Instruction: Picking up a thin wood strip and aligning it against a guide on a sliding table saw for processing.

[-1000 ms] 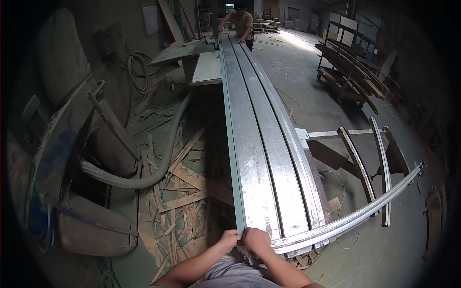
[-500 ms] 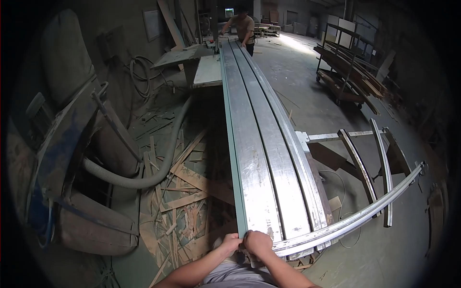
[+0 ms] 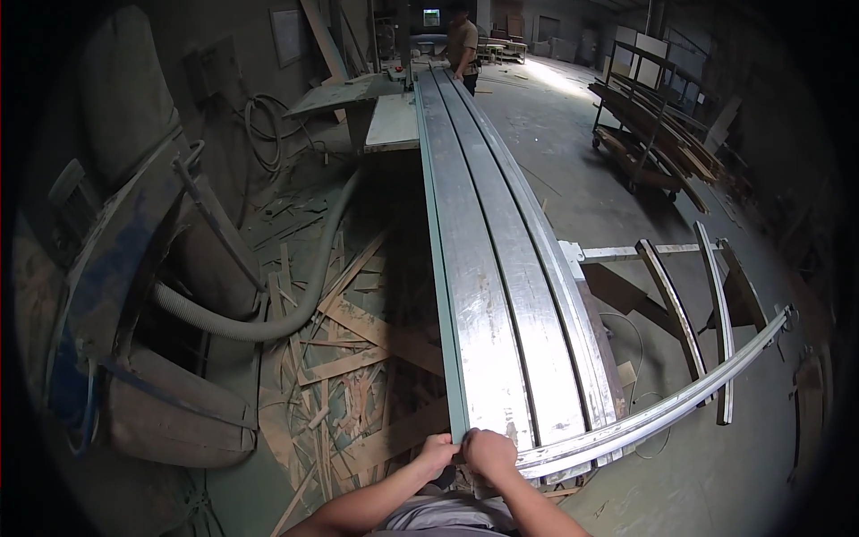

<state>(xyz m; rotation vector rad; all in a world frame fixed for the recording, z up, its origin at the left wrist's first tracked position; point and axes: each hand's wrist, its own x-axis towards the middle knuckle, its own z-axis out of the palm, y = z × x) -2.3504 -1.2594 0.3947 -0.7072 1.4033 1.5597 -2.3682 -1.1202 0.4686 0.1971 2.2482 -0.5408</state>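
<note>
A long grey metal sliding table (image 3: 488,259) of a panel saw runs away from me toward the far end of the workshop. My left hand (image 3: 437,450) and my right hand (image 3: 489,452) are both closed on its near end edge, side by side and touching. A metal crosscut fence (image 3: 662,410) angles off to the right from the near end. Another person (image 3: 463,45) stands at the far end of the table.
Wood offcuts (image 3: 353,358) litter the floor on my left beside a grey dust hose (image 3: 259,327) and a dust collector bag (image 3: 183,412). A metal support frame (image 3: 693,295) sits to the right. A cart of boards (image 3: 649,134) stands at the back right.
The view has tilted slightly downward and nearer the table end. My hands stay on the near edge of the sliding table.
</note>
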